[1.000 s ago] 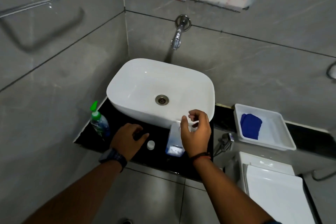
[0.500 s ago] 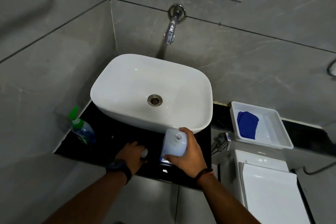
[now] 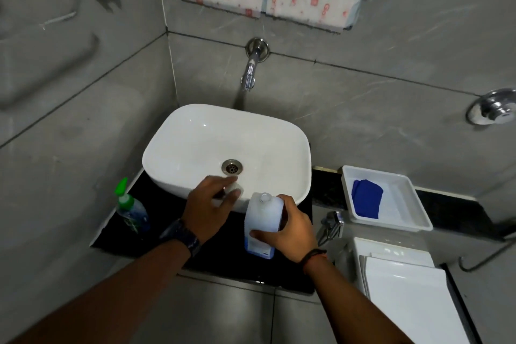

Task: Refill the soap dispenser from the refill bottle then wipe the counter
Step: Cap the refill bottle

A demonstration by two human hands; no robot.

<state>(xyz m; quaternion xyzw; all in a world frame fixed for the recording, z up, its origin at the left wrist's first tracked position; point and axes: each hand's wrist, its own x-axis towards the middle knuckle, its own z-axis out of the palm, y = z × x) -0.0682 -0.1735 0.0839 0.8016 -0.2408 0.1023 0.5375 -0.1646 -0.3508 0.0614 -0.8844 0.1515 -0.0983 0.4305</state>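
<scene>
At the left edge of your glossy black counter (image 3: 117, 234) stands the dispenser (image 3: 130, 211): clear plastic, rounded body, bright green pump on top, upright and untouched. A smooth white basin (image 3: 178, 148), a rounded rectangle with a steel drain, sits on the counter at the back, under a chrome tap (image 3: 249, 75) coming off the grey tiled wall.

Your left hand (image 3: 210, 205), with a dark watch at the wrist, hovers over the basin's front rim. Its fingers are loosely curled round a small white object, apparently a cap (image 3: 233, 190); how firmly they hold it cannot be told.

Just right of it, your right hand (image 3: 290, 232) is wrapped around the refill bottle (image 3: 264, 220) at the counter's front right, thumb across the front, fingers behind. The bottle is flat-sided translucent plastic, pale bluish, with a blue-and-white label low on its face. It is upright, its round neck uncapped.

Well to the right, a white plastic tray (image 3: 402, 220) holds a crumpled blue cloth (image 3: 365, 200).
</scene>
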